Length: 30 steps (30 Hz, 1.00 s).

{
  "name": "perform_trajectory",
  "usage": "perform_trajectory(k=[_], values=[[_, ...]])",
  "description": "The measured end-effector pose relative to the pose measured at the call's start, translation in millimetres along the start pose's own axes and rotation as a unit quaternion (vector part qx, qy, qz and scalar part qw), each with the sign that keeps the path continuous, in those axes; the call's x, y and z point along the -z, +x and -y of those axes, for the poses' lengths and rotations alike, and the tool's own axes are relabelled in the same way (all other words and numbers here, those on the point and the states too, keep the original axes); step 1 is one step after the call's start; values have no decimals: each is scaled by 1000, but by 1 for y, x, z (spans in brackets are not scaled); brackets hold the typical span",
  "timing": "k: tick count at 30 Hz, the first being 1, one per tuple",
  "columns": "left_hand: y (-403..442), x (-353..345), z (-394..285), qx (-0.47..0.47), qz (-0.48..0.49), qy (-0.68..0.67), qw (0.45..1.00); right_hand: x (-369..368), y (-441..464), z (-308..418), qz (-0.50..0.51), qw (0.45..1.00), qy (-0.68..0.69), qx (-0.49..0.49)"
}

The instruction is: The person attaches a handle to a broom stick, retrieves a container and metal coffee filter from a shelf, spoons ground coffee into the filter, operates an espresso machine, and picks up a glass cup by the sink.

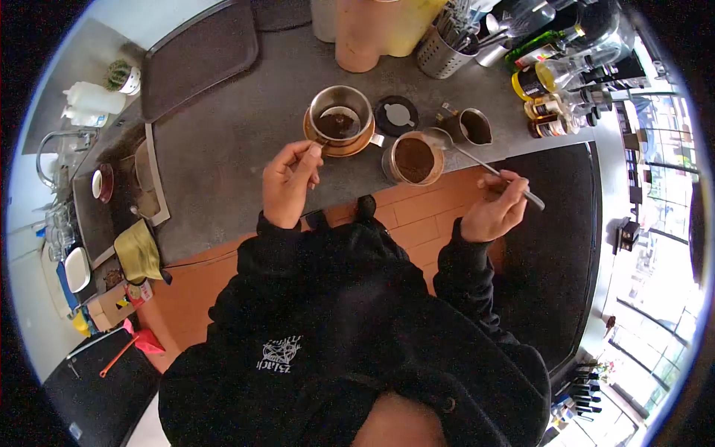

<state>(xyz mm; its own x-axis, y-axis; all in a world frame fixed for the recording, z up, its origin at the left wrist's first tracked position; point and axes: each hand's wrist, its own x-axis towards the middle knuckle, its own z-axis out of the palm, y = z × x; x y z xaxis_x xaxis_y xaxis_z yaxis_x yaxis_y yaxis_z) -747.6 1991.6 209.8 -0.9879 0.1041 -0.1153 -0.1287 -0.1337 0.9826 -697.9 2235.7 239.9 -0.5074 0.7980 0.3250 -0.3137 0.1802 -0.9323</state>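
Observation:
A metal coffee filter cup [342,99] with some dark grounds inside sits on a brown saucer-like base [350,151] on the counter. My left hand [290,182] is closed in a pinch at its near left edge, seemingly on a small handle that the fingers mostly hide. My right hand [495,208] grips the long handle of a metal spoon [484,164]. The spoon's bowl is over the rim of a jar of ground coffee [414,159], right of the filter. Behind the jar lies a round black lid [397,115] with a pale centre; a small metal pitcher [474,127] stands right of it.
A dark tray [197,59] lies at the back left, beside a sink [112,201] with a yellow cloth [138,252] at its edge. Tall containers [361,37], a utensil holder [445,54] and several bottles [547,78] line the back and right.

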Motion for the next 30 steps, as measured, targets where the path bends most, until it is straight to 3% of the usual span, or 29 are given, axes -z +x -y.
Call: perform_trajectory(k=[1, 3, 5, 13, 18, 24, 26, 30], values=[[0, -1, -1, 4, -6, 10, 1000, 6, -1, -4, 27, 998, -54, 20], [1, 1, 0, 0, 3, 2, 1000, 17, -6, -19, 44, 998, -36, -13], [1, 0, 0, -2, 11, -6, 1000, 23, -13, -27, 120, 985, -111, 47], [2, 0, 2, -17, -4, 11, 1000, 27, -27, -35, 200, 953, -215, 77], [1, -1, 1, -19, -2, 3, 1000, 26, -33, -44, 185, 967, -174, 4], [1, 0, 4, -23, 7, 10, 1000, 25, -27, -46, 95, 989, -92, -60], [1, 0, 4, -26, 7, 14, 1000, 23, -25, -43, 66, 992, -7, -111], [1, -2, 2, -26, -3, -2, 1000, 22, -22, -40, 51, 990, 7, -128]])
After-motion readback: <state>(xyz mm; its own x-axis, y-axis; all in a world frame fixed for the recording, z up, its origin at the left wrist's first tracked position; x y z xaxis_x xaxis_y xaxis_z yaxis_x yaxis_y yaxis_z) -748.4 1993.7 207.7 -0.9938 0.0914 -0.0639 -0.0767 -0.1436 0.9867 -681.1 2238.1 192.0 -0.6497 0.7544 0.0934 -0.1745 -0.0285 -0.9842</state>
